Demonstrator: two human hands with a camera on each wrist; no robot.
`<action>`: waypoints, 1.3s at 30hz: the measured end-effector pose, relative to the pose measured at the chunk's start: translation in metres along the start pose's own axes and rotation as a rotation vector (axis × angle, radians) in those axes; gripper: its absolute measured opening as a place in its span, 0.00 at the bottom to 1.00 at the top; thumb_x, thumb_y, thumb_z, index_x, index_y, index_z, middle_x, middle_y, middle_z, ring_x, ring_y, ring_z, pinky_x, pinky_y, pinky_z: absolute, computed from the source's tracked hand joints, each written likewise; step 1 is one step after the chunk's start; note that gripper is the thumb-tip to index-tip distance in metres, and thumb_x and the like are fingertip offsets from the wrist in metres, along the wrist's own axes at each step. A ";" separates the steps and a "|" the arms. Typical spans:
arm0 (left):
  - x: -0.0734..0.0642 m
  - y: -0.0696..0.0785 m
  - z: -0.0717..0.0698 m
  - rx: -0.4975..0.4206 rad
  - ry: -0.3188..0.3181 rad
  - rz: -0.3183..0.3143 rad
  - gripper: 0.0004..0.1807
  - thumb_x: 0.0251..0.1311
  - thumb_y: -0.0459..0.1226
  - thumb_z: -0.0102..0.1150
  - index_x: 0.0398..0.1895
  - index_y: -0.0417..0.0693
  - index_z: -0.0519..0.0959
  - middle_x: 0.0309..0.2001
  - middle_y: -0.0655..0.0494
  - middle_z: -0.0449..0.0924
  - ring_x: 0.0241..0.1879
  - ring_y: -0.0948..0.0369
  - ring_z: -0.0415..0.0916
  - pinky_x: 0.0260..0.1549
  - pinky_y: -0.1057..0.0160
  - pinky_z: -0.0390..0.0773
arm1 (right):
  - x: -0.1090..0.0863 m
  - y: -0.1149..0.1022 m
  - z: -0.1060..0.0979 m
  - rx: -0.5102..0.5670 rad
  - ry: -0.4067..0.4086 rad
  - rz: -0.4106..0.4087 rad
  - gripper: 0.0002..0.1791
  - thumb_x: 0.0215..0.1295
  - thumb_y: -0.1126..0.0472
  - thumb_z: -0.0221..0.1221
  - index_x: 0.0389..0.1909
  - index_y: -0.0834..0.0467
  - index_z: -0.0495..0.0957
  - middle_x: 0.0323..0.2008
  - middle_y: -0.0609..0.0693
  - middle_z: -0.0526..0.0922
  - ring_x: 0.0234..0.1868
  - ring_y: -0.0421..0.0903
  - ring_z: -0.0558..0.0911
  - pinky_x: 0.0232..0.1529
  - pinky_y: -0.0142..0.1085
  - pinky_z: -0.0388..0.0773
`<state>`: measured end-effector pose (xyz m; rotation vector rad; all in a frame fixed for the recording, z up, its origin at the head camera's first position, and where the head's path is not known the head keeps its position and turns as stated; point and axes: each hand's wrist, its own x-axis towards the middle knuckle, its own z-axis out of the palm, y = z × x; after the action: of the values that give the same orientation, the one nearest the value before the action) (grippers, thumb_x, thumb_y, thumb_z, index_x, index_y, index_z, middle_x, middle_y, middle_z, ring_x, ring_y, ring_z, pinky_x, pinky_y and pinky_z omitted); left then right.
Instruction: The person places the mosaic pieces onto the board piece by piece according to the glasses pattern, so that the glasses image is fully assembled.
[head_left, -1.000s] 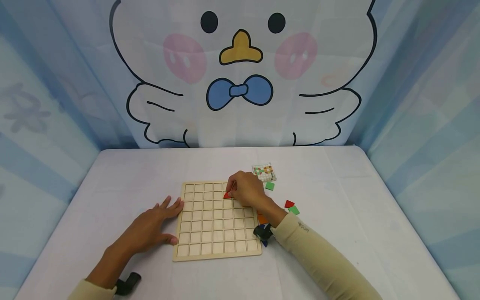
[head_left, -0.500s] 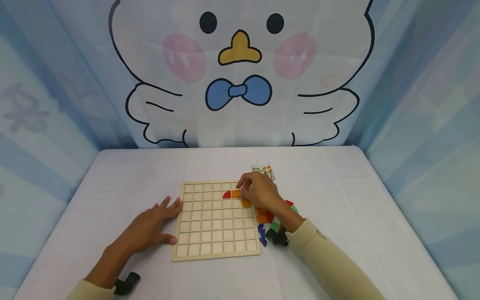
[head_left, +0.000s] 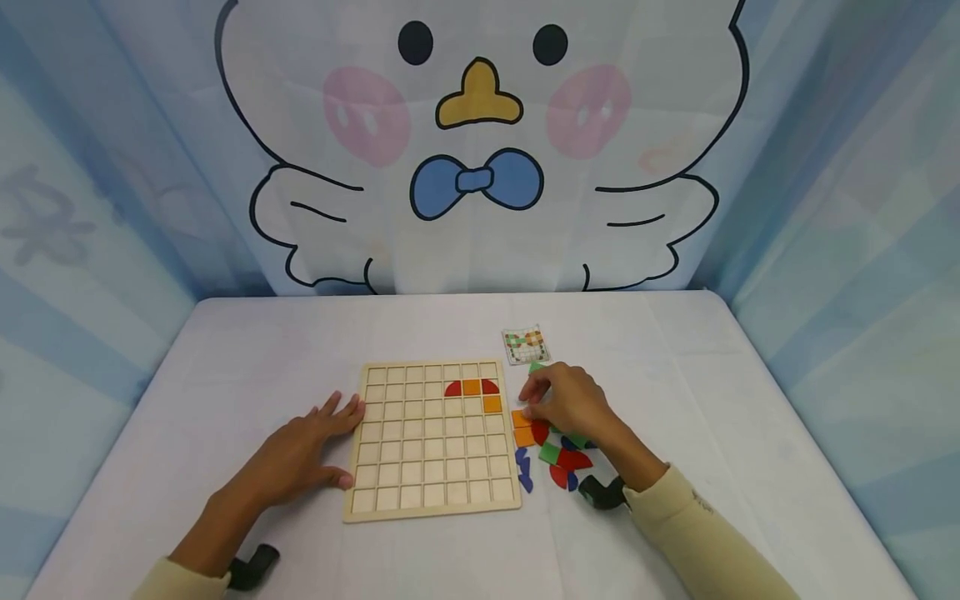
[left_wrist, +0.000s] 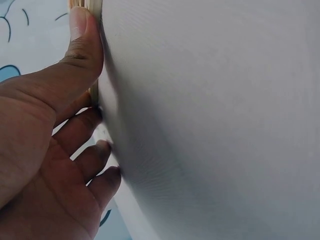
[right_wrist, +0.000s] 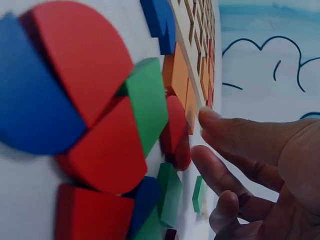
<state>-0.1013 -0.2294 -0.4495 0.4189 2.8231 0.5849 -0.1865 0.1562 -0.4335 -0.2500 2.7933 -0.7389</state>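
A wooden grid board (head_left: 408, 515) lies on the table. In its upper right cells sit a red rounded tile (head_left: 453, 389), an orange square tile (head_left: 471, 387), another red rounded tile (head_left: 490, 387) and a second orange square (head_left: 491, 404). My left hand (head_left: 303, 454) rests at the board's left side, thumb and fingertips touching its edge. Just right of the board, my right hand (head_left: 570, 402) hovers by two orange tiles (head_left: 522, 437); the right wrist view shows its thumb and fingers apart with nothing between them. Red, green and blue tiles lie partly hidden under that hand.
A small patterned card (head_left: 527, 345) lies behind the board's right corner. Blue pieces (head_left: 523, 471) lie along the board's right edge, beside a loose heap with a green square (head_left: 550, 453) and red rounded tiles (head_left: 574, 460). A printed curtain stands behind the table.
My right hand has moved right, off the board to the loose tiles. The red tile at the upper right and the orange tiles on the board are now uncovered. The left hand stays put.
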 end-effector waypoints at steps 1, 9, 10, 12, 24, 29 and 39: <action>0.000 0.000 0.000 0.003 0.000 0.001 0.61 0.42 0.51 0.84 0.82 0.48 0.64 0.82 0.42 0.60 0.79 0.30 0.57 0.70 0.24 0.64 | -0.001 0.001 0.000 -0.013 -0.009 0.004 0.06 0.62 0.56 0.77 0.36 0.47 0.89 0.32 0.43 0.85 0.35 0.44 0.79 0.36 0.36 0.75; 0.000 0.001 -0.002 0.000 -0.003 0.010 0.61 0.42 0.51 0.84 0.82 0.46 0.64 0.82 0.38 0.59 0.75 0.25 0.62 0.68 0.26 0.68 | -0.007 0.001 0.005 -0.032 -0.031 -0.006 0.08 0.61 0.57 0.77 0.33 0.47 0.86 0.30 0.43 0.83 0.33 0.44 0.78 0.34 0.36 0.74; 0.000 0.001 -0.002 -0.004 -0.002 0.011 0.61 0.42 0.50 0.84 0.82 0.46 0.64 0.82 0.38 0.59 0.75 0.25 0.62 0.68 0.26 0.68 | -0.007 0.001 0.005 -0.028 -0.032 -0.012 0.09 0.61 0.57 0.77 0.33 0.47 0.85 0.30 0.43 0.83 0.33 0.44 0.78 0.34 0.36 0.73; 0.000 0.001 -0.002 -0.007 -0.002 0.012 0.61 0.41 0.50 0.84 0.81 0.46 0.64 0.81 0.38 0.59 0.74 0.25 0.62 0.68 0.26 0.68 | -0.007 0.000 0.005 -0.020 -0.034 -0.027 0.10 0.61 0.58 0.77 0.32 0.48 0.83 0.29 0.44 0.82 0.32 0.44 0.78 0.33 0.36 0.73; 0.000 0.001 -0.002 -0.016 0.002 0.013 0.61 0.42 0.50 0.84 0.81 0.46 0.65 0.81 0.39 0.60 0.74 0.24 0.63 0.68 0.25 0.68 | -0.004 -0.011 -0.001 0.128 0.034 -0.079 0.10 0.60 0.60 0.78 0.29 0.47 0.84 0.28 0.44 0.84 0.32 0.46 0.78 0.31 0.37 0.75; 0.000 0.001 -0.001 -0.017 -0.007 -0.001 0.61 0.42 0.50 0.84 0.82 0.47 0.64 0.82 0.39 0.59 0.75 0.26 0.62 0.69 0.25 0.67 | 0.000 -0.023 0.005 0.144 0.057 -0.123 0.09 0.60 0.58 0.78 0.29 0.46 0.86 0.28 0.41 0.85 0.30 0.45 0.78 0.30 0.37 0.74; 0.000 0.002 0.000 -0.015 -0.006 -0.007 0.61 0.42 0.50 0.84 0.82 0.47 0.64 0.82 0.39 0.59 0.75 0.26 0.62 0.69 0.26 0.67 | 0.012 -0.044 0.022 0.186 0.063 -0.197 0.10 0.58 0.59 0.79 0.27 0.45 0.86 0.26 0.38 0.85 0.31 0.41 0.80 0.31 0.37 0.73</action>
<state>-0.1014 -0.2280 -0.4488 0.4076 2.8119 0.6024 -0.1875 0.1056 -0.4322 -0.4796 2.7604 -1.0622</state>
